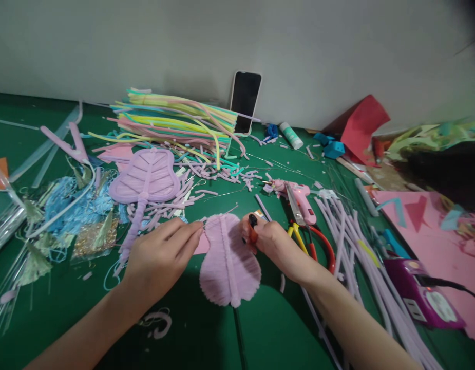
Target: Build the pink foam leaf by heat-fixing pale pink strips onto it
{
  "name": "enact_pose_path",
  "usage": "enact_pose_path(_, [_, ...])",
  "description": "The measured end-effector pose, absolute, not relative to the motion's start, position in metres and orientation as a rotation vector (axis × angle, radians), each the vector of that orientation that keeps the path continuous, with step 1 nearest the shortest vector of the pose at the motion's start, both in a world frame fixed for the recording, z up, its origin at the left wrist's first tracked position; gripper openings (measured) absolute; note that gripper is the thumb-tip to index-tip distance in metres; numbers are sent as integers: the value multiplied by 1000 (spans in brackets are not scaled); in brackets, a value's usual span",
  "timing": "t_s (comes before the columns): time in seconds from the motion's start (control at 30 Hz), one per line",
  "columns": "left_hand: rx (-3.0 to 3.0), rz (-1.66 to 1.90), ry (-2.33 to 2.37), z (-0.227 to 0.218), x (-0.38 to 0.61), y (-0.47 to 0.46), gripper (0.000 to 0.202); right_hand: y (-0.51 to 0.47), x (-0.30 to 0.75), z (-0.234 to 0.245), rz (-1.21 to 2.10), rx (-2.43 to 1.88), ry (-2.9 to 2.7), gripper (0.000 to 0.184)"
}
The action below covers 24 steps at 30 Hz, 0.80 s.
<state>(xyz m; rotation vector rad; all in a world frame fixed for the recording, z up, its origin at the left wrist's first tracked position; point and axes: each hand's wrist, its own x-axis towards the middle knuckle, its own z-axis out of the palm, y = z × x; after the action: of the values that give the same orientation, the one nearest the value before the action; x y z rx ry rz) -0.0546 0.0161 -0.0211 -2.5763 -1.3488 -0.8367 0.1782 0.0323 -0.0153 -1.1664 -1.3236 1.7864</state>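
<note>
A pink leaf-shaped piece made of cut straws [228, 262] lies on the green table [206, 334] in front of me. My left hand [162, 257] rests with fingers pressed together on the piece's left edge, over a pink paper scrap. My right hand [271, 244] is closed around a small black-and-red tool [252, 228] at the piece's upper right edge. A finished lilac straw leaf with a stem [145, 177] lies further back to the left.
A pile of coloured straws [175, 123] and a phone [245, 102] leaning on the wall are at the back. A pink glue gun [301, 198], red-yellow scissors [316, 244], lilac straws [353, 231], a purple power strip [422, 293] and pink paper [433, 236] lie right. Tinsel and blue fringe sit left.
</note>
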Motion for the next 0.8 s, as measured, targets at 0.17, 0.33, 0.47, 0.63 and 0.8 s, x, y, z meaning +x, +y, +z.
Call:
enact_pose_path(0.17, [-2581,-907,-1354,-17,-50,18,15,34,177,-18,1753,-1172,-1346,15])
enact_pose_path(0.33, [-2577,-1060,-1536,-9,-40,18,16,35,173,-17,1690,-1290,-1379,26])
enact_pose_path(0.47, [-2568,-1078,-1546,-9,-39,18,17,34,170,-18,1493,-1369,-1424,35])
enact_pose_path(0.63, [-2546,-1009,-1459,-14,-44,21,18,34,171,-22,1184,-1493,-1546,49])
enact_pose_path(0.8, [-2536,-903,-1283,-18,-47,22,21,36,169,-17,910,-1526,-1727,43])
